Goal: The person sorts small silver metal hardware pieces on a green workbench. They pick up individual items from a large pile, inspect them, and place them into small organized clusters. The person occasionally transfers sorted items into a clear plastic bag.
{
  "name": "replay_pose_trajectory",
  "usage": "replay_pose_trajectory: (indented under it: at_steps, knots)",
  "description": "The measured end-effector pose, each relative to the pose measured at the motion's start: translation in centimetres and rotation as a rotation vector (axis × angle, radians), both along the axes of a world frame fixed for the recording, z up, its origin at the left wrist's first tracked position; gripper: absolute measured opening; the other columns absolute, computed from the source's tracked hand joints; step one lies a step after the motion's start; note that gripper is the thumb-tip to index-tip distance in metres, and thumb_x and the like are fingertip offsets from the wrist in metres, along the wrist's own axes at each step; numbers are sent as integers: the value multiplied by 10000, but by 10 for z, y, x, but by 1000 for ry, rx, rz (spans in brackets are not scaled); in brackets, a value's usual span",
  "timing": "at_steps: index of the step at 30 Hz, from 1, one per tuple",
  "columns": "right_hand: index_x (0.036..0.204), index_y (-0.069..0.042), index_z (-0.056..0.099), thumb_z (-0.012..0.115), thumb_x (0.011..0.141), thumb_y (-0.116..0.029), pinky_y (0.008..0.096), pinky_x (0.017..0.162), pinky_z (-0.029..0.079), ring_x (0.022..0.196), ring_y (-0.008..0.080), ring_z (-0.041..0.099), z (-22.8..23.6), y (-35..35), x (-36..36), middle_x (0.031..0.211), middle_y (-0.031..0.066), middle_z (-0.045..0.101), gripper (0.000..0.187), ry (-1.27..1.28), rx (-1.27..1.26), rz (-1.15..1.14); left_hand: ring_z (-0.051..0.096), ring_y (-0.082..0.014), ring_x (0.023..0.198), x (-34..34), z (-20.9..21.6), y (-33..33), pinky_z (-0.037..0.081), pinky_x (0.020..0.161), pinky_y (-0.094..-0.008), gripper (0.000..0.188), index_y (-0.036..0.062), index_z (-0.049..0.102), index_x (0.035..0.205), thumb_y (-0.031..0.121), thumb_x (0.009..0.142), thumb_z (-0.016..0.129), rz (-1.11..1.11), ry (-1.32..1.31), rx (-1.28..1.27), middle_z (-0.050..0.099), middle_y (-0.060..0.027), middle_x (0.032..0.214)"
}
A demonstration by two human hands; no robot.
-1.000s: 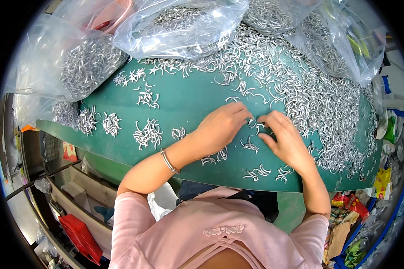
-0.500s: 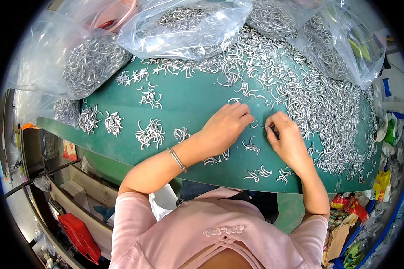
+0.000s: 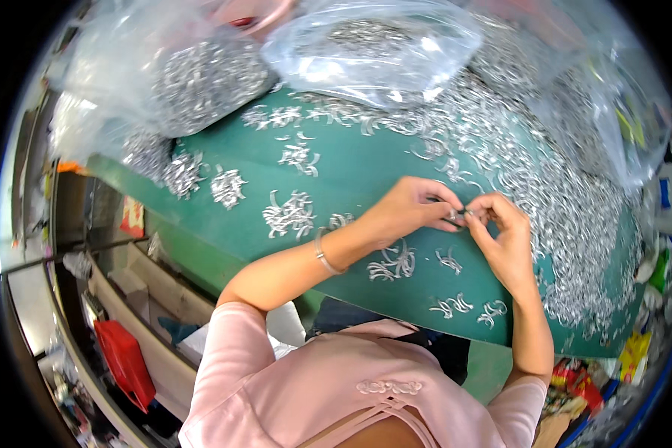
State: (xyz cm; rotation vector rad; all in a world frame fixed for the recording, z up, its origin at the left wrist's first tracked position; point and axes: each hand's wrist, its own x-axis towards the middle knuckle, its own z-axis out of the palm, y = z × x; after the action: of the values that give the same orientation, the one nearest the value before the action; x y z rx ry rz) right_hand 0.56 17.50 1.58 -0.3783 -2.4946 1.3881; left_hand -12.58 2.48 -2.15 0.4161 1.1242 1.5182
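Two hands (image 3: 463, 224) pinching one metal clip (image 3: 459, 216)

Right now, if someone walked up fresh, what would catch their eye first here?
Probably the great drift of small silvery metal pieces spread over the right side of the green table, with little sorted clusters dotted to the left. Next, the left hand and right hand meeting at the table's middle, pinching one small piece between them. Clear plastic bags of the same pieces bulge along the far edge.
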Motion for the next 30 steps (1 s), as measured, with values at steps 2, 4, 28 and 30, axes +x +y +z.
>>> replay_pose_trajectory:
  at_steps: [2,4,28,30]
  knots:
    - [886,9,642,699,791,71,281,602,458,647,155,559,2,-8,-5,799,78,617,127,34,43,29,666,-239,1049,1,-9,-1,558,947,-366,211,-67,645,1094,91,988,554,36,-249,70,656,-165,1123]
    - [896,10,639,705,782,87,278,606,456,649,156,557,6,-14,-8,825,81,620,152,31,120,43,661,-241,1063,0,-13,-3,548,964,-378,253,-84,631,1111,121,1002,531,57,-400,95,657,-178,1136]
    - [916,20,582,687,768,81,390,827,473,940,351,578,-7,-10,14,990,164,555,190,-150,222,212,482,-365,1337,-27,42,-156,400,1147,-417,459,-148,453,1354,-102,899,494,735,-111,123,481,-287,1418]
    - [908,22,570,674,764,93,363,818,475,900,324,584,-7,-11,15,983,151,555,191,-116,243,215,485,-364,1335,-30,35,-170,411,1139,-415,473,-148,453,1354,-120,884,493,811,-81,116,486,-285,1413]
